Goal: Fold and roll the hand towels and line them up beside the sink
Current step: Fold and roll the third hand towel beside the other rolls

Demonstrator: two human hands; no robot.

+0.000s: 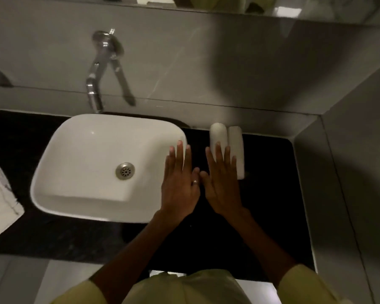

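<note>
Two white rolled towels lie side by side on the black counter, just right of the white sink [75,150]: the left roll [217,134] and the right roll [237,150]. My right hand [223,183] is flat with fingers spread, its fingertips over the near end of the left roll. My left hand [180,183] is also flat and spread, hovering over the sink's right rim and the counter beside it. Neither hand holds anything. A stack of unrolled white towels [0,194] lies on the counter to the left of the sink.
A chrome wall tap [97,84] reaches over the back of the sink. The black counter [272,194] ends at a grey wall on the right and at the tiled wall behind. The sink's drain [125,170] shows in the basin.
</note>
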